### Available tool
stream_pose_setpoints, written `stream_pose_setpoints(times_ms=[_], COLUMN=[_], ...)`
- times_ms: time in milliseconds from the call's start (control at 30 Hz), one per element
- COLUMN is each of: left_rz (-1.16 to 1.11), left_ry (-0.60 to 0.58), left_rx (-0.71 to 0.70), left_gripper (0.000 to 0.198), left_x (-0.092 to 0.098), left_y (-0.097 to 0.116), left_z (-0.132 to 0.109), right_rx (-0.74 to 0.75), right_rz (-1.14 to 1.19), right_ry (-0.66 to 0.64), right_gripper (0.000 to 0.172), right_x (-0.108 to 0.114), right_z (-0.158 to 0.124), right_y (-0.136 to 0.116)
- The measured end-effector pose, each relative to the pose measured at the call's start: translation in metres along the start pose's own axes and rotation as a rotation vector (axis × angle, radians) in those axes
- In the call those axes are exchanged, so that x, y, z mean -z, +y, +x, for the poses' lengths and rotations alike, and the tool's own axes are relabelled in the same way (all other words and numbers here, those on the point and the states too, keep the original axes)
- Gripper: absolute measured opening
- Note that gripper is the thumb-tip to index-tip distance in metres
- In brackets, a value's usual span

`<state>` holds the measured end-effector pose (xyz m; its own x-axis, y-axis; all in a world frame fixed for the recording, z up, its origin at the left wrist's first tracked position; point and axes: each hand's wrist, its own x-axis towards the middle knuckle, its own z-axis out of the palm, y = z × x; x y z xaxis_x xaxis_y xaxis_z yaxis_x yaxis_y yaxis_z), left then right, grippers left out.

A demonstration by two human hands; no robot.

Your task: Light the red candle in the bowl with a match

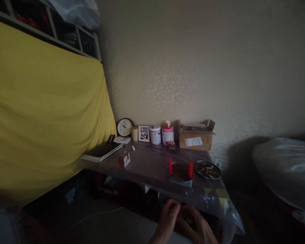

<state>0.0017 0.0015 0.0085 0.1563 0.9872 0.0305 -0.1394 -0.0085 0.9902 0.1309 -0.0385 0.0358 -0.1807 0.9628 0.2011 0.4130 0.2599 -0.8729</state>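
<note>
Close together just in front of the table's near edge are my left hand [167, 217] and my right hand [195, 225], fingers curled and closed. Whatever they hold, if anything, is hidden by the fingers and the dim light. Beyond them, two red candles, a left one [170, 165] and a right one [190, 169], stand upright at a round dark tray [180, 180]. To its right lies a round metal plate [218, 174] with several thin pale sticks like matchsticks on it. A small stack of boxes [124, 159] sits farther left, apart from my hands.
Plastic sheeting covers the table [147, 162]. Along the wall stand a clock [124, 127], a panda picture [143, 134], a white tin [156, 135], a pink tin [168, 136] and a cardboard box [205, 144]. Left are books [101, 152] and a yellow curtain [48, 101].
</note>
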Motion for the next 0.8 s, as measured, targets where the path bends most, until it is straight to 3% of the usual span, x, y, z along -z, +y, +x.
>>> stream_pose_setpoints(times_ms=[167, 300, 400, 800], left_rz=[-0.186, -0.260, -0.278, -0.434], left_ry=[-0.118, -0.179, -0.167, -0.083], left_rx=[0.073, 0.081, 0.079, 0.095], left_gripper=[0.026, 0.032, 0.031, 0.025], left_x=[0.004, 0.004, 0.004, 0.003], left_y=[0.009, 0.007, 0.007, 0.001], left_z=[-0.007, -0.007, -0.007, -0.002], right_rx=[-0.101, -0.087, -0.073, -0.120], right_rz=[0.109, 0.110, 0.115, 0.264], right_ry=[0.016, -0.003, 0.024, 0.334], right_gripper=[0.038, 0.039, 0.039, 0.039], right_x=[0.014, 0.021, 0.021, 0.030], right_z=[0.002, 0.004, 0.004, 0.012], right_y=[-0.005, -0.004, -0.002, 0.013])
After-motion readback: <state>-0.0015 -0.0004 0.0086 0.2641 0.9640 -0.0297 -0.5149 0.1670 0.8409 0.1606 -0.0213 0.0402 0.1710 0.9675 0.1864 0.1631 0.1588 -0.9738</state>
